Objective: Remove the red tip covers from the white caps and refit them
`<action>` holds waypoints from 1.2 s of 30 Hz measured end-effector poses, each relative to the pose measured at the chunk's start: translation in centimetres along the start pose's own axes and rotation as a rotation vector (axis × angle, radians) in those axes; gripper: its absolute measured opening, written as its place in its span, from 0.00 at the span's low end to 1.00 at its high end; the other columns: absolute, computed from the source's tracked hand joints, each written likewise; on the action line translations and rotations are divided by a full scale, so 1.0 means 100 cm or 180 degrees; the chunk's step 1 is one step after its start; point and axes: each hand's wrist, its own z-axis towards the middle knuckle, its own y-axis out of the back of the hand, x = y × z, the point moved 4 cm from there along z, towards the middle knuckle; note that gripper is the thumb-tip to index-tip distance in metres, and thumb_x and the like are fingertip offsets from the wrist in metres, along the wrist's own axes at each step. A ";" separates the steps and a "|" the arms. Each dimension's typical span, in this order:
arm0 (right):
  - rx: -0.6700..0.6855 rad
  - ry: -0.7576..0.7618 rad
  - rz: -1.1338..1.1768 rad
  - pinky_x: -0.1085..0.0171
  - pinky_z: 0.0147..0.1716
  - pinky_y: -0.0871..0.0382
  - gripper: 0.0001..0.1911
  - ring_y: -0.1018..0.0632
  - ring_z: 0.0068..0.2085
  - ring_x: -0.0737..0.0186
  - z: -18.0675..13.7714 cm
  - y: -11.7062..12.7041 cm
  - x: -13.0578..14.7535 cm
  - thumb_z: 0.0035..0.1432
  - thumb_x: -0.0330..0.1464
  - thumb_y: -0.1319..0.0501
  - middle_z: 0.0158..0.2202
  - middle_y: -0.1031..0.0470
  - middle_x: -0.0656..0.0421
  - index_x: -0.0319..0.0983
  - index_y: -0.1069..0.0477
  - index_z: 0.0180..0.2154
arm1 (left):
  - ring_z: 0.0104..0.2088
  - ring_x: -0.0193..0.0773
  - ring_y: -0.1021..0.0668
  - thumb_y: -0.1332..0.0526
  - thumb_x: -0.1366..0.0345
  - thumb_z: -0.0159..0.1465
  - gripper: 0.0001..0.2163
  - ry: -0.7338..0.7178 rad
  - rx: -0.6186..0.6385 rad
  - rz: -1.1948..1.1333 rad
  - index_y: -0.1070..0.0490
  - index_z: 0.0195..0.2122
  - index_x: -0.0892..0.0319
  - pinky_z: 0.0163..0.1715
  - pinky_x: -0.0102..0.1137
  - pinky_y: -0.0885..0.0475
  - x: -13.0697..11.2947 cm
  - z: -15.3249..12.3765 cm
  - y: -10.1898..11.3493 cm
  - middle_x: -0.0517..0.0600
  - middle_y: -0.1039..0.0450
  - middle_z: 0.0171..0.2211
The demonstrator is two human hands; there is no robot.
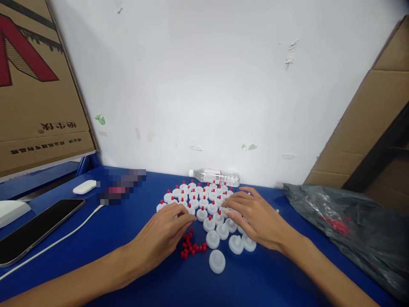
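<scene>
Many white plastic caps (204, 200) stand grouped on the blue table (255, 281); most carry a small red tip, several at the front (217, 261) have none. A little heap of loose red tips (191, 247) lies in front of them. My left hand (166, 232) rests palm down at the group's left edge, fingers curled together over a cap beside the red tips; what they pinch is hidden. My right hand (255, 215) lies over the right side of the caps, fingers stretched out and spread, touching the caps.
A clear water bottle (215, 176) lies against the white wall behind the caps. A phone (35, 230), white cable (57, 241) and white earbud case (84, 186) are at left. A black plastic bag (348, 226) lies at right. Cardboard boxes (38, 94) flank both sides.
</scene>
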 end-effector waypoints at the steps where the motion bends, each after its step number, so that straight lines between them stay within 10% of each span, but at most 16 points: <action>1: 0.0034 -0.0012 -0.0012 0.47 0.60 0.40 0.16 0.21 0.52 0.57 0.000 -0.003 0.002 0.75 0.38 0.50 0.47 0.18 0.58 0.44 0.24 0.49 | 0.40 0.42 0.26 0.48 0.73 0.75 0.11 0.0028 0.0096 0.0059 0.28 0.49 0.57 0.39 0.35 0.30 0.001 0.000 -0.002 0.52 0.26 0.41; 12: -0.0214 -0.0189 -0.0254 0.45 0.60 0.41 0.16 0.20 0.47 0.55 -0.001 -0.002 0.001 0.75 0.40 0.48 0.46 0.19 0.56 0.42 0.25 0.48 | 0.41 0.42 0.29 0.47 0.76 0.72 0.12 0.0253 0.0476 0.0158 0.26 0.46 0.57 0.35 0.33 0.33 0.007 -0.007 -0.008 0.52 0.30 0.43; 22: -0.0858 0.0738 -0.0725 0.52 0.50 0.31 0.15 0.20 0.45 0.57 0.003 0.000 0.039 0.71 0.26 0.45 0.45 0.20 0.54 0.37 0.34 0.57 | 0.42 0.43 0.27 0.51 0.71 0.75 0.11 0.0315 0.0264 0.0031 0.28 0.48 0.57 0.42 0.37 0.29 -0.003 -0.001 0.004 0.52 0.26 0.41; 36: -0.1426 0.1436 -0.0623 0.59 0.50 0.27 0.12 0.19 0.41 0.62 0.004 -0.001 0.099 0.71 0.25 0.49 0.40 0.17 0.58 0.38 0.28 0.46 | 0.32 0.41 0.31 0.52 0.73 0.71 0.07 -0.0585 -0.0004 -0.0364 0.38 0.38 0.56 0.33 0.36 0.32 -0.039 -0.003 0.018 0.50 0.30 0.33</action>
